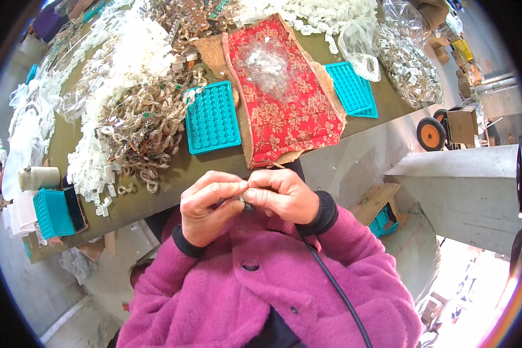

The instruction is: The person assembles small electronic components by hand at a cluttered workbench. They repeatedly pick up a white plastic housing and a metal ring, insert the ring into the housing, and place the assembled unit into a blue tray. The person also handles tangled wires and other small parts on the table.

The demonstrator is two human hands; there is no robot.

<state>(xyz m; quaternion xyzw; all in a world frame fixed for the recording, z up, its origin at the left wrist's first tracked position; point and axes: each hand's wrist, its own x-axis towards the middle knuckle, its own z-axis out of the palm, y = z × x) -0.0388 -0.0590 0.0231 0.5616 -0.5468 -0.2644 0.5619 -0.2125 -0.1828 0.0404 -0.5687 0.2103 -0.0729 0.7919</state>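
Note:
My left hand and my right hand meet in front of my chest, just short of the table's front edge. Fingertips of both are pinched together and touch. Something small, with a dark bit showing below the thumbs, may be between them; the fingers hide too much to name it. Beyond the hands lies a red cloth with a gold flower pattern, its far part covered by a whitish worn patch. To its left rests a teal tray with rows of round hollows.
Another teal tray lies right of the cloth. Left, a heap of brownish looped cords adjoins a pile of white tags. A clear bag of tags sits at the far right. A black cable runs down my jacket.

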